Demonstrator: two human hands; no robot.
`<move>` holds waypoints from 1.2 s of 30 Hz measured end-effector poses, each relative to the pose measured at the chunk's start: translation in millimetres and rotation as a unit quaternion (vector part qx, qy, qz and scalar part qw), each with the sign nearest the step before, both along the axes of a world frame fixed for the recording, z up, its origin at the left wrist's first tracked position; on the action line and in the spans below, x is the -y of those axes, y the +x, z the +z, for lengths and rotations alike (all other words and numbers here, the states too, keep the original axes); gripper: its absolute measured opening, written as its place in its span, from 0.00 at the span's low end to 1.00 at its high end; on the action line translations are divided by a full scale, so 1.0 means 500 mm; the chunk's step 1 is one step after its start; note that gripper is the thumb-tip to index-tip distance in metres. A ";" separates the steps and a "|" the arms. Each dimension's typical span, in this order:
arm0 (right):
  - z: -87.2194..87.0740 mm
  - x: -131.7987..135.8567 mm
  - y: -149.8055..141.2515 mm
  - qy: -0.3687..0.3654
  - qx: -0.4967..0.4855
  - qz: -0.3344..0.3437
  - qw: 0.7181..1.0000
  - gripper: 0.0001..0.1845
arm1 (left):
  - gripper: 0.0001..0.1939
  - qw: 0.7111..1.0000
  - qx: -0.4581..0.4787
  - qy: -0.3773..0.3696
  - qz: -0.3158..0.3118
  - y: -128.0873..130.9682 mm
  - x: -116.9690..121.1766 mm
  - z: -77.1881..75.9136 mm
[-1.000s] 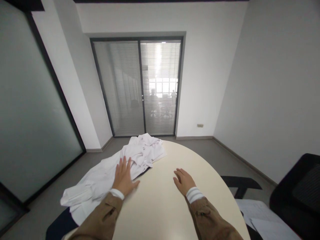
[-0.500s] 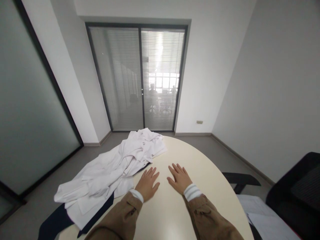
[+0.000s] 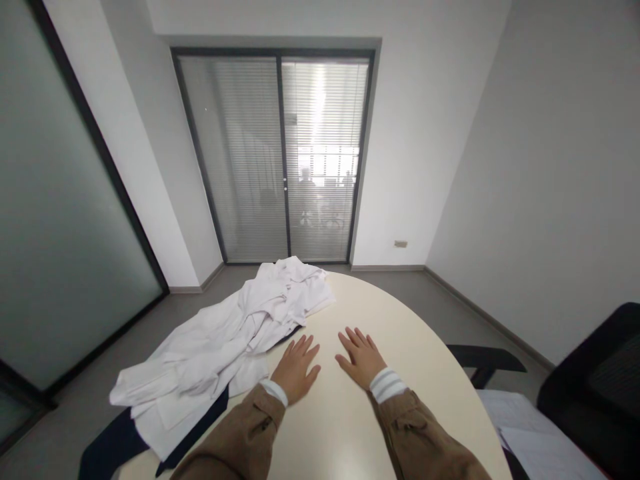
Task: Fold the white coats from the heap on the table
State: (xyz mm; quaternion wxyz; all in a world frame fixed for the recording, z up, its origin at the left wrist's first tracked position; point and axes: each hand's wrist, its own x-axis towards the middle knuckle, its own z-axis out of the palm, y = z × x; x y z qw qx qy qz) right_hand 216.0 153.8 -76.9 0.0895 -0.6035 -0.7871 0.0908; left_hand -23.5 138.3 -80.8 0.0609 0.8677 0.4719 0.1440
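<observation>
My left hand (image 3: 296,368) lies palm down on the cream round table (image 3: 330,427), fingers stretched out and holding nothing. To its right, my right hand (image 3: 361,357) rests the same way, flat with fingers apart. A crumpled white garment (image 3: 235,327), with a collar and buttons near its far end, is heaped along the table's left side, close to my left hand. Dark navy cloth (image 3: 200,430) shows from beneath it, and part hangs over the table's left edge. Most of the navy cloth is hidden under the white one.
A black office chair (image 3: 597,393) stands at the right, its armrest (image 3: 487,358) by the table edge. White papers (image 3: 530,427) lie on its seat. Beyond the table is a glass door with blinds (image 3: 280,160); frosted glass (image 3: 65,220) fills the left side.
Both hands keep their place on the table, and the clothes lie as before. The view has shifted very slightly.
</observation>
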 end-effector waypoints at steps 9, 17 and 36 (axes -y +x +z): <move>-0.001 -0.001 0.002 0.001 -0.005 0.003 1.000 0.37 | 0.25 1.000 0.012 0.011 0.000 0.000 0.000 -0.003; -0.010 -0.005 0.003 0.012 -0.007 0.003 1.000 0.36 | 0.21 0.988 0.101 0.120 0.013 0.002 0.007 0.021; -0.003 -0.003 0.001 0.008 -0.002 -0.005 1.000 0.37 | 0.13 0.902 0.208 0.237 0.296 -0.167 -0.073 0.144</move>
